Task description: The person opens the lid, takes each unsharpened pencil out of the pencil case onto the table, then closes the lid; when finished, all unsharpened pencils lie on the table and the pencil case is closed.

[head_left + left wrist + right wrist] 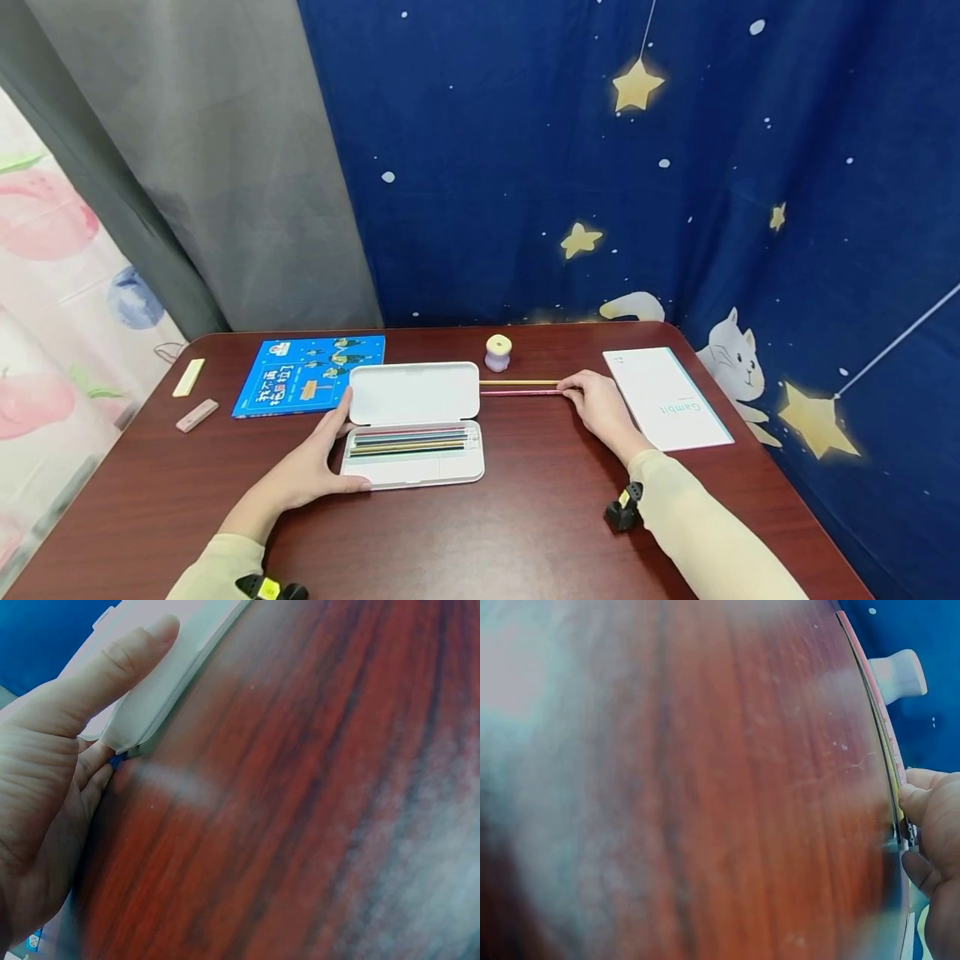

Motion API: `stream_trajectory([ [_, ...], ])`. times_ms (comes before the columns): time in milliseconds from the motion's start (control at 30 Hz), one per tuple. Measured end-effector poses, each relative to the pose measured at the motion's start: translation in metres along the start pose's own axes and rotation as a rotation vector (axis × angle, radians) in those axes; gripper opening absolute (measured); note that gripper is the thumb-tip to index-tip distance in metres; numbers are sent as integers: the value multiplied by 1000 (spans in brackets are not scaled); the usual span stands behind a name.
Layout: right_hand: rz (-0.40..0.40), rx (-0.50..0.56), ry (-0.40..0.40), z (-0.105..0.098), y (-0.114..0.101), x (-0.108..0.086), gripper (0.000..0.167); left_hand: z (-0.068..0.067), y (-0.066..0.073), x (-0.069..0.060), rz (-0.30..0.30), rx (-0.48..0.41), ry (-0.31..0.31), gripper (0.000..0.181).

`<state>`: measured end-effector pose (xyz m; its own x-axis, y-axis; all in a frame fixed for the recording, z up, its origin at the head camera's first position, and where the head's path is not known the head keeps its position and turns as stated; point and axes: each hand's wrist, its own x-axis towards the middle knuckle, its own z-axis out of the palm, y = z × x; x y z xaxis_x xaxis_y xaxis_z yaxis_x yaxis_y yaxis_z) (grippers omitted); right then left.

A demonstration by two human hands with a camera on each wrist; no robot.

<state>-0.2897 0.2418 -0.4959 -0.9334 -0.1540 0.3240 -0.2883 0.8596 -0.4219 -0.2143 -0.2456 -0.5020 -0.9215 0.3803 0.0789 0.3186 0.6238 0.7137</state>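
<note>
An open white pencil case point(414, 395) lies on the table, its lid tipped back and several colored pencils point(408, 442) in its tray. My left hand point(322, 458) holds the case by its left side, thumb at the front corner and fingers by the lid. In the left wrist view the thumb point(124, 664) lies along the white case point(161, 697). To the right of the case, my right hand point(600, 408) pinches the right ends of a yellow pencil point(521, 382) and a red pencil point(521, 392). The right wrist view shows its fingertips on these thin sticks.
A blue book point(300, 379) lies behind the case at left. Further left are a cream eraser-like block point(188, 377) and a pink one point(197, 415). A small yellow-and-purple object point(498, 353) stands at the back. A white notebook point(667, 398) is right of my right hand.
</note>
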Motion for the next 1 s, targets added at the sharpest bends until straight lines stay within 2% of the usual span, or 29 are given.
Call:
stream_trajectory([
  [267,-8,-17,-14,2,1,0,15,0,1,-1,-8,-2,-2,138],
  [500,-30,-27,-9,3,1,1,14,0,0,-2,11,7,2,136],
  [1000,-41,-67,-15,0,-2,0,18,0,1,-2,-7,8,1,135],
])
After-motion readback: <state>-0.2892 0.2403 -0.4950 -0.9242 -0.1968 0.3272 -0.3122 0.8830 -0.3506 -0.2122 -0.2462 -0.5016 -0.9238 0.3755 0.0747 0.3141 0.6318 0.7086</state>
